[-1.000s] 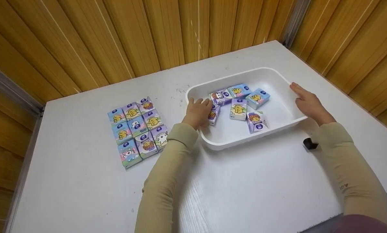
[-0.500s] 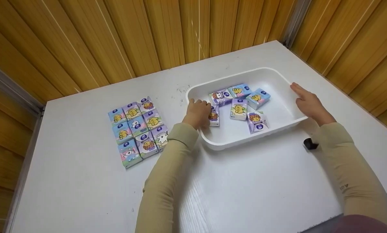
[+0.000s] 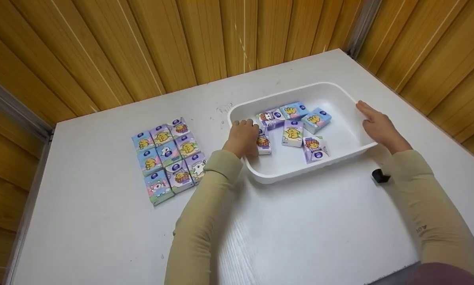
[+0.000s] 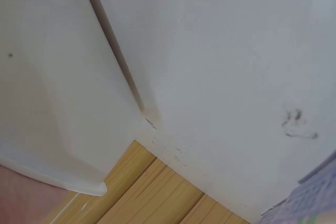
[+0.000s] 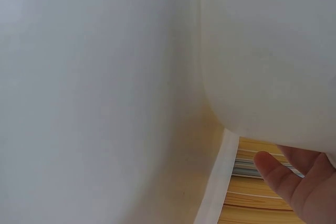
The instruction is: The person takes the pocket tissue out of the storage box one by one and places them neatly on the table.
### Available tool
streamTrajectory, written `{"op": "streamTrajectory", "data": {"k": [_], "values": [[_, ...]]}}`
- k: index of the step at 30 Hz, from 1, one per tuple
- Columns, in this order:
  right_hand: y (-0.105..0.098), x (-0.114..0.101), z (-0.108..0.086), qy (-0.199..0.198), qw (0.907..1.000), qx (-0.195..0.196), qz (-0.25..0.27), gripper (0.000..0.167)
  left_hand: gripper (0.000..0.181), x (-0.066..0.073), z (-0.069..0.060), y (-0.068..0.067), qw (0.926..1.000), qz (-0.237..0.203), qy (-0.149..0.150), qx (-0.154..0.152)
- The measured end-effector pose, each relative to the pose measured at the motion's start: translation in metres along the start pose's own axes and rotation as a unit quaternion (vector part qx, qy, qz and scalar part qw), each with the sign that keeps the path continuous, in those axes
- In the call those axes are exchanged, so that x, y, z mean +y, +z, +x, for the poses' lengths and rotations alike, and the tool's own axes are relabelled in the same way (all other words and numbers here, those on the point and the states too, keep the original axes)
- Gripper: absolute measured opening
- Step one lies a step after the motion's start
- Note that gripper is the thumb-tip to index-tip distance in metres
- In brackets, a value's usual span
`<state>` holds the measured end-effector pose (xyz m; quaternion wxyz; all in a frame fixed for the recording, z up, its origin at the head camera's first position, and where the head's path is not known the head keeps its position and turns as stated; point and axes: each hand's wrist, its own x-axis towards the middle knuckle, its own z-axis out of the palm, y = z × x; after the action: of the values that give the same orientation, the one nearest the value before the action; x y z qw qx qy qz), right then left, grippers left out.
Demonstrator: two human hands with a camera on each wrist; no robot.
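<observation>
L hand (image 3: 242, 136) bent over tray (image 3: 281, 159) rim, grip unclear (pkt (image 3: 264, 143) adj.) | R hand (image 3: 380, 127) fingers straight @ rim

Box (image 3: 264, 143) (partly) behind left hand (image 3: 242, 137)

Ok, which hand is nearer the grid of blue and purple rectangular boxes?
Left. The left hand is right of the grid without touching; the right hand is farther right, across the white plastic tray.
</observation>
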<state>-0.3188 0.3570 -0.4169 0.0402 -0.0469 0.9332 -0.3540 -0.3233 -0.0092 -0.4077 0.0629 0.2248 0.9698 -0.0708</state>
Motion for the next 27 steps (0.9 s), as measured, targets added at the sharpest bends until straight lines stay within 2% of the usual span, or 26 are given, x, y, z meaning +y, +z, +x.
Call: {"op": "streamTrajectory", "data": {"k": [5,15,27], "values": [[0.0,0.0,0.0,0.006,1.0,0.001,-0.001,0.05,0.069,0.001,-0.003,-0.003,0.9997,-0.01,0.011,0.021],[0.001,-0.001,0.0,0.012,0.9999,-0.001,-0.002,0.051,0.074,-0.004,-0.002,-0.005,0.9972,-0.054,0.01,0.051],[-0.001,-0.003,-0.002,0.004,0.9999,-0.008,0.01,0.051,0.075,-0.018,-0.01,-0.011,0.9878,-0.128,0.009,0.088]]}}
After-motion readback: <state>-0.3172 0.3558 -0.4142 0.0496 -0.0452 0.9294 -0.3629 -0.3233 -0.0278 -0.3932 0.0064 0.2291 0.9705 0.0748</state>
